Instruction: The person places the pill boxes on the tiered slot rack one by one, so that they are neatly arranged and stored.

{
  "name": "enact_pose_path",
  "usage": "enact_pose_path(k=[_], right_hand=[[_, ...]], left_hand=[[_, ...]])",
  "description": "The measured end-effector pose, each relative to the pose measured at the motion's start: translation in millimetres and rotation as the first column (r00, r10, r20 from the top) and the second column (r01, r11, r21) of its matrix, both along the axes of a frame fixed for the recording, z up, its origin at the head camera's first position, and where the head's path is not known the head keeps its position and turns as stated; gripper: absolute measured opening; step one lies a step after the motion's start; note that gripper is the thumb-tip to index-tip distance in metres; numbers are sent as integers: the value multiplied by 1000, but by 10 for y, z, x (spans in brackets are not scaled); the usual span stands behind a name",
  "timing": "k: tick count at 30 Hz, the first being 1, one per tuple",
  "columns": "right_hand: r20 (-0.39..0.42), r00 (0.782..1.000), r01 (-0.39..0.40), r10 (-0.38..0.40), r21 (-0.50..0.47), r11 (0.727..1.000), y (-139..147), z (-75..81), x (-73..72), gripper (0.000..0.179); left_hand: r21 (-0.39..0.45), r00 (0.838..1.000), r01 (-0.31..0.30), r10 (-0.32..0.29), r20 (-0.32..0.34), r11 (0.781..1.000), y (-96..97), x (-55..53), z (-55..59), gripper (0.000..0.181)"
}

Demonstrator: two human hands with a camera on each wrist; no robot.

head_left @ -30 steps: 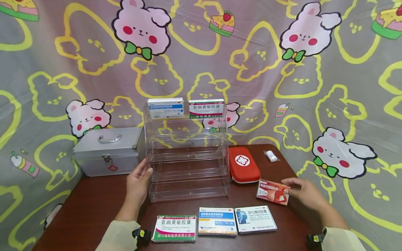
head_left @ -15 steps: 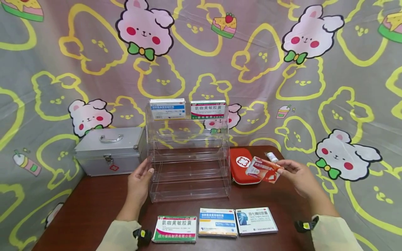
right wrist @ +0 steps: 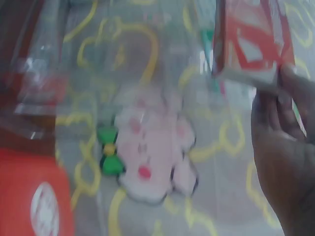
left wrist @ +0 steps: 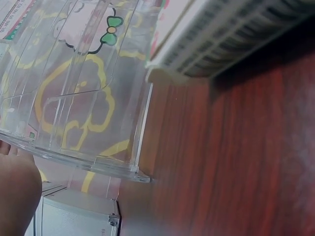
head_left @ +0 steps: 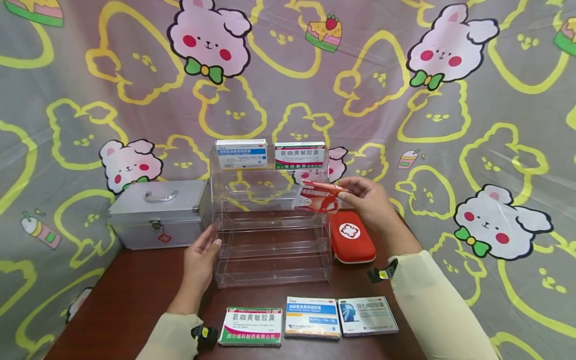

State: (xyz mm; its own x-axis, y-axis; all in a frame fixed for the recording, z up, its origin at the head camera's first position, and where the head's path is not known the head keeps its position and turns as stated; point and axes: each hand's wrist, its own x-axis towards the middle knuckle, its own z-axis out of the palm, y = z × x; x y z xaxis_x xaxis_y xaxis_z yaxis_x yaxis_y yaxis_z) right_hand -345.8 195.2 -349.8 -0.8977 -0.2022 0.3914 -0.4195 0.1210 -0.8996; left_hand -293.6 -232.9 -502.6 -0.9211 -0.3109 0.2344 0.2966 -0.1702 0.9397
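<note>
My right hand (head_left: 366,200) pinches a red-orange medicine box (head_left: 316,196) by its right end, thumb in front. Tilted, the box overlaps the right part of the clear tiered display rack (head_left: 272,275), below its top tier; the right wrist view also shows this box (right wrist: 253,42) beyond my fingers. My left hand (head_left: 201,260) touches the rack's left side, its thumb at the front edge. On the top tier stand a blue-and-white medicine box (head_left: 241,155) and a green-and-magenta medicine box (head_left: 299,156). The lower tiers hold nothing visible.
In front of the rack lie a green-and-magenta medicine box (head_left: 250,327), a blue-and-white one (head_left: 312,318) and a white one (head_left: 368,316). A silver case (head_left: 157,220) stands left; a red zip case (head_left: 353,245) lies right. Patterned cloth (head_left: 288,75) hangs behind the brown table (head_left: 108,300).
My right hand has lifted the red-orange medicine box from near the table's right side, up and leftward past the red zip case to the rack. My left hand stays at the rack's side.
</note>
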Motion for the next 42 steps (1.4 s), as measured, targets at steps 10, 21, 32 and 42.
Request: enact_pose_path(k=[10,21,32,42], right_hand=[[-96,990,116,-108,82,990,-859,300,-296,30],[-139,972,197,-189,44,979,-1438,148,-493,28],[-157,980,133,-121,68,989,-1860,32,-546,25],[-126,987,109,-95,103,989,-2003,-16,-589,22]], left_hand=[[-34,1000,21,-21,-3,999,24,-11,-7,56],[-24,999,33,-33,-17,999,-24,-43,-20,56],[-20,999,17,-18,-28,1000,-41,-23,-15,56],[-25,999,20,-22,-46,999,-42,-24,-23,56]])
